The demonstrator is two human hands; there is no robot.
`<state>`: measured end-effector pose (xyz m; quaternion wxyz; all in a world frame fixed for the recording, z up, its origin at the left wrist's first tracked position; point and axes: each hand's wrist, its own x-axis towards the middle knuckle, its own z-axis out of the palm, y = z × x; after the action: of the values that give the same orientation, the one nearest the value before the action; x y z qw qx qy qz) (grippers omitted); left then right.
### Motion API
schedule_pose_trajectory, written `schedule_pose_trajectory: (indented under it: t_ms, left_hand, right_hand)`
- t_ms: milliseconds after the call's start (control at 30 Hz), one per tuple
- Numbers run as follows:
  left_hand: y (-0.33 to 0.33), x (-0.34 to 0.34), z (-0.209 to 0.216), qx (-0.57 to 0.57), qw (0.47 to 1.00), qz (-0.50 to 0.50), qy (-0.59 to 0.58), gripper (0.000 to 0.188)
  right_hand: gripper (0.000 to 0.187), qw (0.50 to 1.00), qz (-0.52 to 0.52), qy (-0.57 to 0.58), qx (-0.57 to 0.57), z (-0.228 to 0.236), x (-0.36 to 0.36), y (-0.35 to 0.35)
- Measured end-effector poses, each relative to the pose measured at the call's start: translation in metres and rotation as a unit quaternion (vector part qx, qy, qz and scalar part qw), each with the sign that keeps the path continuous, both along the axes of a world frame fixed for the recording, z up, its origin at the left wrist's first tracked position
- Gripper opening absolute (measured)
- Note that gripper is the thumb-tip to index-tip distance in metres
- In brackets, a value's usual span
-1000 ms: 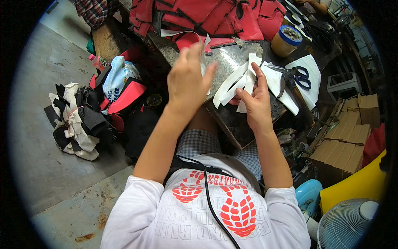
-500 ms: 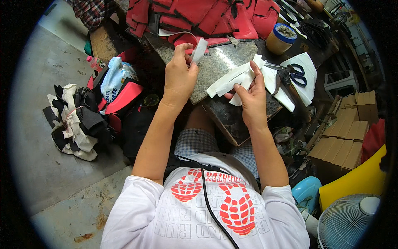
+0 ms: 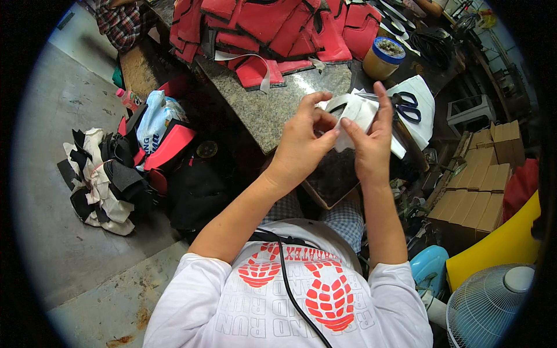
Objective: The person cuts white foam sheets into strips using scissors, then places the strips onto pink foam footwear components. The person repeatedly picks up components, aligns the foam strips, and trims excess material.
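Both hands meet over the near corner of the stone-topped bench (image 3: 249,110). Fingers and thumb of my left hand (image 3: 301,142) pinch the near edge of some white strips (image 3: 360,110), which look like fabric or paper. My right hand (image 3: 374,142) grips the same bunch from the other side, thumb in front and a finger pointing up. The strips bend into a loop between the hands, and part of them is hidden by fingers. Just right of my right hand, dark-handled scissors (image 3: 408,107) rest on a larger white sheet (image 3: 426,95).
Red padded pieces (image 3: 272,29) are heaped at the back, with a loose pale strip (image 3: 266,81) before them. A blue-rimmed jar (image 3: 383,61) stands beside them. Scraps (image 3: 101,180) lie at left; cardboard boxes (image 3: 476,200) and a fan (image 3: 493,307) stand at right.
My left hand has moved right and nearer, from a white strip held apart to the bunch at my right hand. The fanned strips are now gathered and bent. The view has shifted slightly.
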<state>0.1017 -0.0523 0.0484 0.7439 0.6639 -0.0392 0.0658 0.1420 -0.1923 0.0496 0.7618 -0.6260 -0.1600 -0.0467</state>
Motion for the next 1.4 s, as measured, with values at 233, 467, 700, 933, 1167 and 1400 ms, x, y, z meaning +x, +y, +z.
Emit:
schedule_pose_trajectory:
  t_ms: [233,467,700,933,1167,1400]
  left_hand:
    - [0.012,0.023,0.013,0.193,0.97,0.079,-0.122,0.048]
    - [0.076,0.038,-0.007,0.515,0.794,0.307,-0.099,0.038]
    - [0.086,0.051,-0.012,0.485,0.819,0.306,-0.004,0.037]
    - [0.096,0.039,-0.023,0.241,0.93,0.277,-0.02,0.033]
    - [0.073,0.008,-0.013,0.11,0.979,0.162,-0.054,0.035]
    - [0.034,0.015,0.016,0.038,0.977,0.122,-0.169,0.033]
  right_hand:
    - [0.088,0.935,-0.081,-0.203,-0.278,0.025,0.071,-0.027]
    - [0.074,0.749,-0.157,-0.136,-0.629,0.022,0.083,-0.036]
    - [0.069,0.728,-0.251,-0.261,-0.582,0.033,0.086,-0.024]
    - [0.063,0.754,-0.205,-0.14,-0.608,0.027,0.097,-0.017]
    - [0.06,0.817,-0.14,-0.091,-0.552,0.022,0.107,-0.029]
    - [0.07,0.732,-0.158,-0.135,-0.648,0.022,0.102,-0.044]
